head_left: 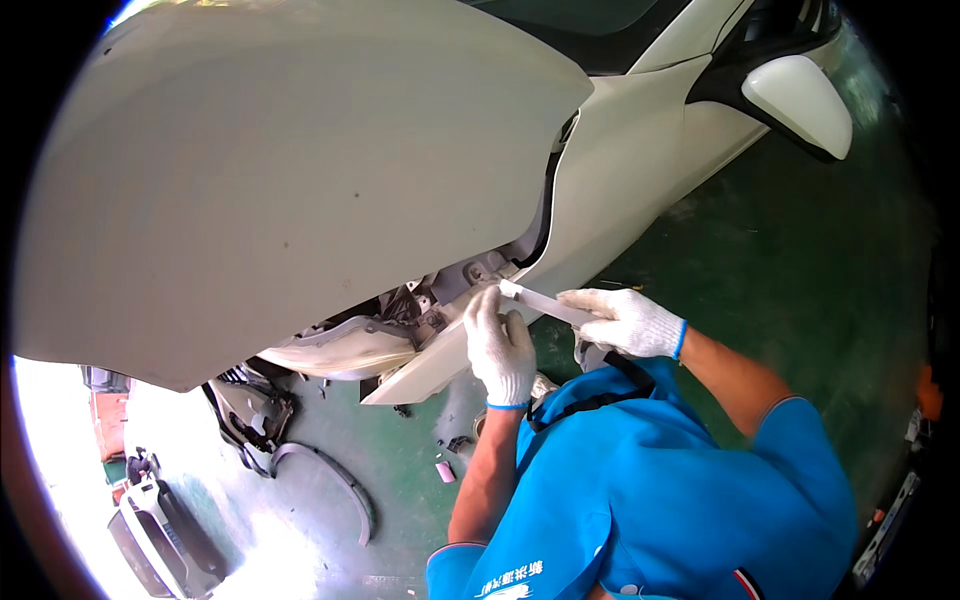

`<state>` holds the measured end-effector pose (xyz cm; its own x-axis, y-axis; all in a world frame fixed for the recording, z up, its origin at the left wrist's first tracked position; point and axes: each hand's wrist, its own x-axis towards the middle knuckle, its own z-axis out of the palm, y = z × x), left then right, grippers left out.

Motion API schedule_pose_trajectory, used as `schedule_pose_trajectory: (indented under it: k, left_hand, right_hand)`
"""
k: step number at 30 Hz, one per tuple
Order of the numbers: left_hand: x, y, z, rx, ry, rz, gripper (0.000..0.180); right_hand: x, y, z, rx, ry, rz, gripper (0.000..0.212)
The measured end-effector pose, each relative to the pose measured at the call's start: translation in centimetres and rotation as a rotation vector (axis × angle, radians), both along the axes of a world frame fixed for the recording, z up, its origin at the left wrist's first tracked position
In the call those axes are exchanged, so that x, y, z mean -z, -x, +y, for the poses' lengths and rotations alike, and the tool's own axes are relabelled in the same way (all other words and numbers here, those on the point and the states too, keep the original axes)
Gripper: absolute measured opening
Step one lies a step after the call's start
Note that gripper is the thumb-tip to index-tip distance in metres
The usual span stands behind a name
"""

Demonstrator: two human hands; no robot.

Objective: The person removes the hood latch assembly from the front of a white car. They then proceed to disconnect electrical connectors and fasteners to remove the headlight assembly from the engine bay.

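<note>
A pale flat strip [553,305], possibly tape, stretches between my hands beside the front fender [590,200] of a white car. My right hand [636,323], in a white knitted glove with a blue cuff, is closed on its right end. At the other end, the gloved fingers of my left hand [500,352] are drawn together against the strip; their exact grip is partly hidden. Just beyond them, the engine bay edge [470,275] shows under the raised hood [300,180]. The headlight [345,348] lies to the left of my left hand.
A side mirror [798,103] juts out at the upper right. On the green floor lie a curved grey trim piece [335,480], a dark-edged car part [255,410], a small pink item [445,471] and scattered bits. A large white-and-black car part [165,540] rests at the lower left.
</note>
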<state>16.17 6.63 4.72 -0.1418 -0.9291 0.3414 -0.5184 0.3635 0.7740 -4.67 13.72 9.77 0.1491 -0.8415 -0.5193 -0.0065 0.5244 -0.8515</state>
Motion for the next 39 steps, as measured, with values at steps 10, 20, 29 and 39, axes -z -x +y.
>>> schedule_pose_trajectory:
  k: [10,20,29,39]
  left_hand:
    - [2.2,-1.0,3.1,0.033,-0.084,0.041,0.031]
    - [2.0,-1.8,-0.8,-0.338,-0.167,-0.161,0.059]
    - [1.1,-0.7,-4.3,-0.429,-0.628,0.662,0.072]
    - [1.7,-0.8,-3.1,-0.29,-0.446,1.335,0.064]
  right_hand:
    - [-3.1,2.5,2.0,-0.018,-0.056,-0.099,0.054]
    - [-2.6,2.6,2.6,0.06,-0.078,-0.113,0.03]
    - [-6.6,2.4,0.2,0.009,-0.164,-0.058,0.058]
    - [-5.8,1.2,-3.1,0.098,-0.214,-0.206,0.05]
